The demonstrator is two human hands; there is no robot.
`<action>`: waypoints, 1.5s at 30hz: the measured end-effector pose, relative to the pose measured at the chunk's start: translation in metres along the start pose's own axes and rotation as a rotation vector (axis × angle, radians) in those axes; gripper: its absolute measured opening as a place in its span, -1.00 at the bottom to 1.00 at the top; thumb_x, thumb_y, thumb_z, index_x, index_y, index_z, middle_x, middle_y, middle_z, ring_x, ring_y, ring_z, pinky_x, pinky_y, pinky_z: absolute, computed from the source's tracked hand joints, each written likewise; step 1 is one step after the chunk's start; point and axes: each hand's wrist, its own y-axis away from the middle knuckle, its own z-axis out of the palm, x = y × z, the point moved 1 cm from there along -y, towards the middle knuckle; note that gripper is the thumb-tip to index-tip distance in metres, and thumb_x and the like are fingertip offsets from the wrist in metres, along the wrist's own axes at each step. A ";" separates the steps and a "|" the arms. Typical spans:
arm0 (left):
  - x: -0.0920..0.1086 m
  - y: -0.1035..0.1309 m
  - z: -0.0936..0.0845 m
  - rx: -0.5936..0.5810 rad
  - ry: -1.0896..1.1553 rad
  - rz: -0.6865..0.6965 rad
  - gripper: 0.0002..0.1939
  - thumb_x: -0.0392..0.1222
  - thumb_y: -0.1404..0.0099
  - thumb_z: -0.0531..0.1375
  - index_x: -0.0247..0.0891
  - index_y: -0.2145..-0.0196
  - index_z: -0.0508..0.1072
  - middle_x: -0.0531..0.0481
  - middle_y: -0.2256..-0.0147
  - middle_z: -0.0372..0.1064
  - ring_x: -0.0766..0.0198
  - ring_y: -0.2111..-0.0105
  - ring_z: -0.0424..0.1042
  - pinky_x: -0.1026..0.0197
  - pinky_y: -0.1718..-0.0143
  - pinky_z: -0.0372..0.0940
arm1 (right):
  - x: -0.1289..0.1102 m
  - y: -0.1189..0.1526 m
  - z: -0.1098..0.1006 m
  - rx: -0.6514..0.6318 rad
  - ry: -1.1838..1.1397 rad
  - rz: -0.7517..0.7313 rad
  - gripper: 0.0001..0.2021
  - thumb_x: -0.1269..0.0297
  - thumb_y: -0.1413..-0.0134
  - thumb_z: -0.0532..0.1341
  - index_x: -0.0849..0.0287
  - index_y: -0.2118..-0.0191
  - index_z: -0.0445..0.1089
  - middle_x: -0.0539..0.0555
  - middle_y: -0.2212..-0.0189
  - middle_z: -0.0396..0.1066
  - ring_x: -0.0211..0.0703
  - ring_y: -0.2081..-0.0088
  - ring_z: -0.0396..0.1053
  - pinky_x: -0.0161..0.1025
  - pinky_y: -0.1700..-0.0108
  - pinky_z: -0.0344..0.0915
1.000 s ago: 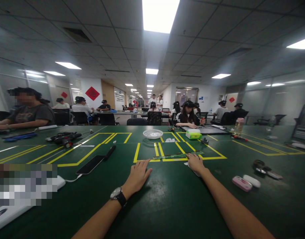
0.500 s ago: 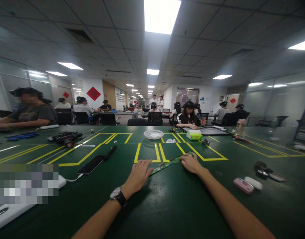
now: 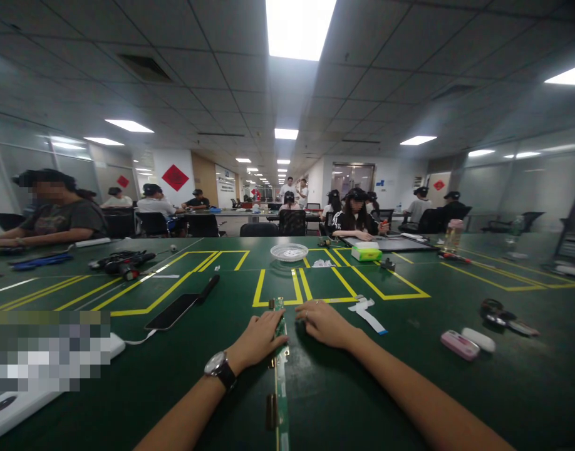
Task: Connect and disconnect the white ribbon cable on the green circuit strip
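A long, narrow green circuit board (image 3: 281,388) runs lengthwise in front of me, with brown-gold tabs along its left edge. My left hand (image 3: 259,338), wearing a wristwatch, is closed on its upper part, thumb on the right side. Just right of the board's far end, my right hand (image 3: 326,322) is low over the table, apart from the board. Its fingers are loosely bent and somewhat apart; I see nothing held in them. Beyond the right hand lies a white flat ribbon cable (image 3: 369,315) with a blue end.
A white round basket (image 3: 290,252) sits ahead, near a green tissue pack (image 3: 366,252). To the left are a black phone (image 3: 173,311) on a cable and a power drill (image 3: 125,266). A pink case (image 3: 460,345) and keys (image 3: 503,322) lie right. Other people sit beyond.
The circuit board has swung from slanting between both hands to pointing away from me. My right hand has let go of it and moved left and nearer. The white ribbon cable has come into view.
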 end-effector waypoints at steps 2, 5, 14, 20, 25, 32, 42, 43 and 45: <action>0.000 0.001 -0.001 0.010 -0.001 0.003 -0.44 0.07 -0.35 0.00 -0.17 -0.22 0.03 -0.15 -0.19 0.11 0.07 -0.17 0.09 0.01 -0.06 0.07 | 0.033 0.012 -0.013 0.059 0.193 0.430 -0.77 0.40 -0.11 0.06 0.16 0.18 0.43 0.12 0.13 0.42 -0.06 0.06 0.30 -0.17 -0.04 0.16; 0.000 0.002 -0.003 0.006 -0.007 0.028 -0.57 0.05 -0.38 -0.05 -0.14 -0.14 0.17 -0.10 -0.16 0.17 0.10 -0.14 0.14 0.02 -0.03 0.10 | 0.080 0.038 -0.025 0.096 0.303 0.721 -0.75 0.42 -0.11 0.02 0.33 0.22 0.43 0.35 0.18 0.39 0.12 0.09 0.29 -0.01 0.09 0.22; -0.002 0.002 -0.001 0.012 -0.025 0.025 -0.62 0.00 -0.38 -0.04 -0.18 -0.07 0.24 -0.11 -0.16 0.16 0.10 -0.15 0.12 0.01 -0.05 0.09 | 0.072 0.026 0.007 0.052 0.124 0.505 -0.80 0.39 -0.10 0.09 0.22 0.27 0.46 0.16 0.26 0.41 -0.14 0.18 0.33 -0.26 0.09 0.18; -0.003 0.003 0.001 -0.006 -0.026 0.009 -0.54 0.10 -0.38 -0.07 -0.16 -0.13 0.19 -0.14 -0.20 0.09 0.05 -0.20 0.04 -0.06 -0.08 0.03 | 0.004 -0.001 0.028 0.099 -0.151 0.114 -0.91 0.40 -0.03 0.20 0.19 0.31 0.44 0.06 0.33 0.40 -0.19 0.24 0.31 -0.27 0.14 0.18; -0.001 0.004 0.000 -0.033 -0.016 0.008 -0.48 0.13 -0.37 -0.08 -0.18 -0.17 0.16 -0.18 -0.23 0.04 0.04 -0.21 0.02 -0.07 -0.09 0.01 | -0.011 -0.004 0.030 0.115 -0.207 0.080 -0.92 0.42 -0.03 0.21 0.19 0.32 0.45 0.06 0.32 0.42 -0.17 0.22 0.32 -0.25 0.13 0.17; -0.001 0.002 0.002 -0.040 -0.013 -0.003 -0.49 0.12 -0.37 -0.08 -0.17 -0.17 0.16 -0.16 -0.24 0.02 0.03 -0.23 0.00 -0.09 -0.09 0.00 | -0.007 -0.006 0.039 0.144 -0.209 0.096 -0.90 0.45 -0.03 0.21 0.19 0.32 0.46 0.07 0.31 0.43 -0.17 0.22 0.33 -0.25 0.13 0.18; -0.001 -0.001 0.003 -0.066 -0.006 0.041 -0.50 0.09 -0.39 -0.08 -0.13 -0.20 0.13 -0.13 -0.26 -0.01 0.05 -0.23 0.00 -0.08 -0.07 0.01 | -0.003 -0.008 0.033 0.125 -0.243 -0.048 -0.89 0.46 -0.07 0.18 0.19 0.34 0.46 0.06 0.34 0.48 -0.19 0.24 0.38 -0.26 0.11 0.22; -0.001 -0.001 0.003 -0.069 -0.006 0.039 -0.50 0.08 -0.39 -0.07 -0.13 -0.20 0.13 -0.13 -0.26 -0.01 0.05 -0.23 0.00 -0.08 -0.07 0.00 | -0.002 -0.008 0.033 0.119 -0.253 -0.073 -0.88 0.46 -0.08 0.17 0.18 0.33 0.46 0.06 0.34 0.49 -0.19 0.23 0.39 -0.26 0.10 0.22; 0.000 -0.001 0.003 -0.075 -0.001 0.037 -0.50 0.08 -0.39 -0.07 -0.13 -0.21 0.12 -0.14 -0.26 -0.02 0.05 -0.23 0.00 -0.08 -0.08 -0.01 | -0.001 -0.009 0.032 0.108 -0.269 -0.114 -0.86 0.46 -0.10 0.15 0.18 0.32 0.46 0.06 0.33 0.49 -0.20 0.22 0.39 -0.26 0.09 0.23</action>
